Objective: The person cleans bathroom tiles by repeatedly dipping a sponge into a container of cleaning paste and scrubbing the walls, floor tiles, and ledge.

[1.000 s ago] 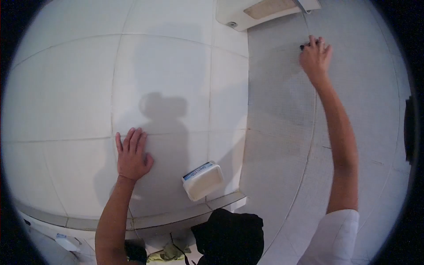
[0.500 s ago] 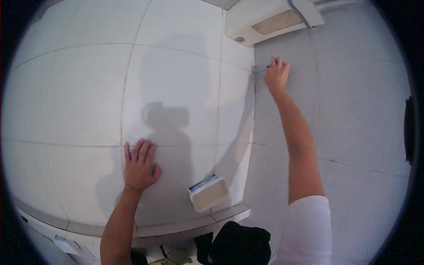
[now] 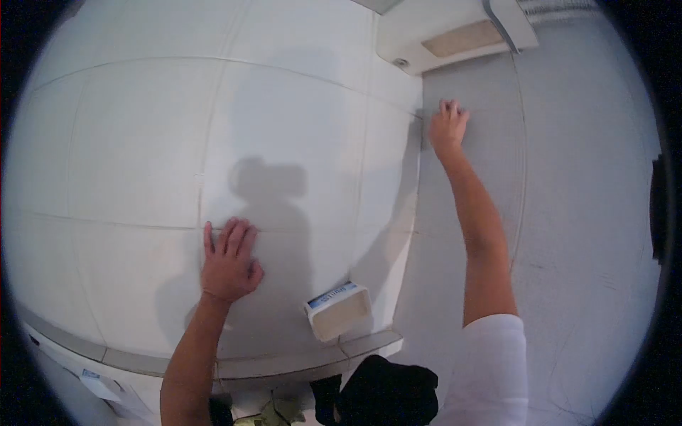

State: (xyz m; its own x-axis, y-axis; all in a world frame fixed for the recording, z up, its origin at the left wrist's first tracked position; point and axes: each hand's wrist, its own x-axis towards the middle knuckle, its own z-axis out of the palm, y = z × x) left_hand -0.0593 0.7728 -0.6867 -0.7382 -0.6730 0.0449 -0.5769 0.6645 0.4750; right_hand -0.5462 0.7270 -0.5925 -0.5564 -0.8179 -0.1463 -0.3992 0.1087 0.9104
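My left hand (image 3: 231, 264) lies flat on the white tiled surface (image 3: 142, 156), fingers spread, holding nothing. Further off, at the grey tiled wall (image 3: 472, 192), my right hand (image 3: 448, 129) has its fingers bent in against the tiles, just below a white fixture. Whatever those fingers hold is small and hidden. A white plastic tub (image 3: 339, 317) with a blue printed label stands on the white tiles, between my two arms and nearer to me, touched by neither hand.
The white box-like fixture (image 3: 462, 35), with a brownish panel, juts out at the top right. A tiled ledge (image 3: 298, 364) runs along the near edge. At the lower left is a small white item with a blue label (image 3: 99, 383).
The view has shifted slightly. My right hand has come a little down the wall, away from the fixture and closer to the corner. A dark bit beside its fingers no longer shows. My left hand stays put.
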